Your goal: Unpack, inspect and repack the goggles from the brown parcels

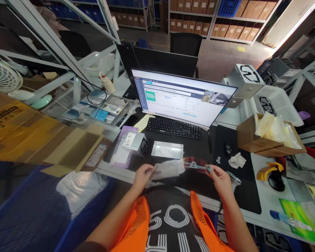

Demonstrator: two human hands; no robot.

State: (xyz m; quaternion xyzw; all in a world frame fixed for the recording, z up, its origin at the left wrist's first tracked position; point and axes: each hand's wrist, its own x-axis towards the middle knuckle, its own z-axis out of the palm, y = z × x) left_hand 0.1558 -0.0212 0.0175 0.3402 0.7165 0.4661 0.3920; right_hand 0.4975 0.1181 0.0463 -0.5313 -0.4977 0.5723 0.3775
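Observation:
My left hand (142, 175) pinches one end of a small clear plastic bag (170, 168) with a white part and something reddish inside. At the bag's other end my right hand (221, 180) is closed on its edge. I hold the bag stretched between both hands just above the desk's front edge, in front of a shallow silver tray (167, 150) and a black keyboard (173, 127).
A lit monitor (180, 98) stands behind the keyboard. Left of the tray lies a packaged grey box (131, 141). On the right are a black mouse (227, 148) on a pad, a cardboard box (267, 140) of bags and a yellow scanner (272, 173). Cardboard boxes (28, 133) fill the left.

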